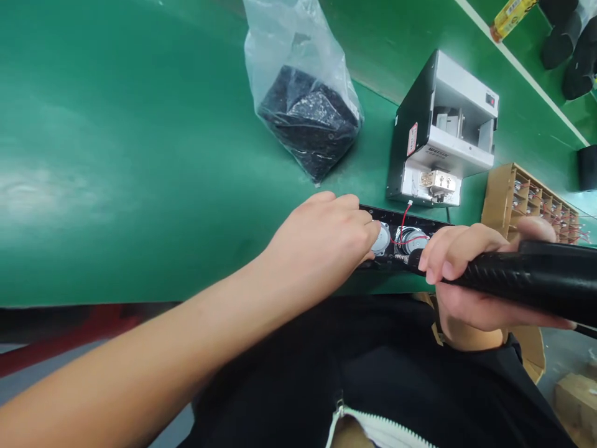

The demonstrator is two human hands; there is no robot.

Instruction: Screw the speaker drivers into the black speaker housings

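Observation:
My right hand (466,267) is wrapped around a black electric screwdriver (527,274), which lies nearly level and points left. Its tip is at the lower edge of a round silver speaker (414,239) set in a long black housing (431,223). My left hand (329,233) grips the left part of this housing, with its fingers curled beside a second silver speaker (381,239). A thin red wire (403,218) with a small white plug rises from the speakers. The left end of the housing is hidden under my left hand.
A clear plastic bag (298,43) with black parts lies behind my left hand on the green tabletop (116,155). A silver-and-black machine (459,146) stands behind the housing. At right is a divided cardboard box (497,199) of wired parts. A yellow bottle (510,18) lies far back.

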